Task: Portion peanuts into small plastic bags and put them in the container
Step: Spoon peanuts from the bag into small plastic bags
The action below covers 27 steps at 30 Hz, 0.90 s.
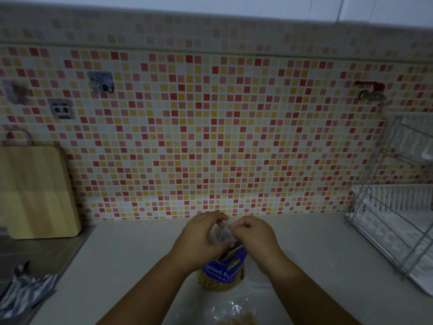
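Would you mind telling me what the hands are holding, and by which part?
Both hands, left hand and right hand, pinch the top edge of a small clear plastic bag above the blue peanut packet.

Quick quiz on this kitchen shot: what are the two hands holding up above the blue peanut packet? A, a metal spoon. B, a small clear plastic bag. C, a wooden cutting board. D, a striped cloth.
B: the left hand and right hand pinch a small clear plastic bag between them, just above the open blue peanut packet standing on the counter.
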Available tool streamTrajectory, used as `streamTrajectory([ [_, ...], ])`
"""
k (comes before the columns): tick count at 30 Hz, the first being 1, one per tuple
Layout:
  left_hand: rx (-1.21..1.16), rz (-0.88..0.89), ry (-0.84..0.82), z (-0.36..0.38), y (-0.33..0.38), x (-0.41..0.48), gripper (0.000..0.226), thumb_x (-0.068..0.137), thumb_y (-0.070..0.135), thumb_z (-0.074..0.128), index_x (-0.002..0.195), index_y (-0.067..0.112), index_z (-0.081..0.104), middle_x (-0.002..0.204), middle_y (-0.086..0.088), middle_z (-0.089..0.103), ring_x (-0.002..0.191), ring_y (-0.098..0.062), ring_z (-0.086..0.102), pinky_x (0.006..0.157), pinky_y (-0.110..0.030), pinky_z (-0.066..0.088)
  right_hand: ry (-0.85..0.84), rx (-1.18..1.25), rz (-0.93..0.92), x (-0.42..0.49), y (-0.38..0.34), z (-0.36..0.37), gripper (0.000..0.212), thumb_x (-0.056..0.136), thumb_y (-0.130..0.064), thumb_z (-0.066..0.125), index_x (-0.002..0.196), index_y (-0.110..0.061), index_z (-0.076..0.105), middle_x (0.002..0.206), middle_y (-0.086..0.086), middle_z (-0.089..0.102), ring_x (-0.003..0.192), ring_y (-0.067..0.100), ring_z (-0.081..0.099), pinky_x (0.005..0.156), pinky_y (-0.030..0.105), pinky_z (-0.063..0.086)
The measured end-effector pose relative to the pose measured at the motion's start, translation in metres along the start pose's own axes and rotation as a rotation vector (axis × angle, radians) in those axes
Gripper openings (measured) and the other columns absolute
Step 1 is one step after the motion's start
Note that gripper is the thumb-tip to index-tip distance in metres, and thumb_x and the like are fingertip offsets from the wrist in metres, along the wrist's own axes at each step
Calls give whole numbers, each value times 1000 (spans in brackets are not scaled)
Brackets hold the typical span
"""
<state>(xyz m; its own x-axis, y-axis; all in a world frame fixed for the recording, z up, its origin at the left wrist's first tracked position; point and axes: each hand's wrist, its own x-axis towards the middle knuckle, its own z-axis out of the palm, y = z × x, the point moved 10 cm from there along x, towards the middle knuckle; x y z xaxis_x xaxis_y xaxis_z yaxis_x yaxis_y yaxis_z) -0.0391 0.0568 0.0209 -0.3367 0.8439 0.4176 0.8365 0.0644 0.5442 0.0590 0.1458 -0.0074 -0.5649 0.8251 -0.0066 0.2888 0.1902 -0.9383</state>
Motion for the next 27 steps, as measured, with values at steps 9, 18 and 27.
streamTrajectory([
  [9,-85,35,-28,3,0,-1,40,64,47,72,99,34,58,97,15,59,93,-2,53,80,-24,48,-88,70,40,3,8,11,7,80,-12,66,76,-16,64,82,6,68,82,20,67,68,28,54],
  [18,-169,-127,-95,7,-31,-6,44,63,39,78,102,39,57,101,15,63,98,-4,57,85,-29,52,-9,-680,-227,16,-14,1,21,92,-24,48,93,-20,69,94,1,67,90,17,59,75,27,48],
  [27,-317,-197,-93,9,-45,-12,39,64,22,83,95,33,62,95,11,68,90,2,61,75,-9,49,-259,-1495,-281,26,7,46,33,93,-23,50,124,-12,54,128,9,52,124,28,39,100,36,35],
])
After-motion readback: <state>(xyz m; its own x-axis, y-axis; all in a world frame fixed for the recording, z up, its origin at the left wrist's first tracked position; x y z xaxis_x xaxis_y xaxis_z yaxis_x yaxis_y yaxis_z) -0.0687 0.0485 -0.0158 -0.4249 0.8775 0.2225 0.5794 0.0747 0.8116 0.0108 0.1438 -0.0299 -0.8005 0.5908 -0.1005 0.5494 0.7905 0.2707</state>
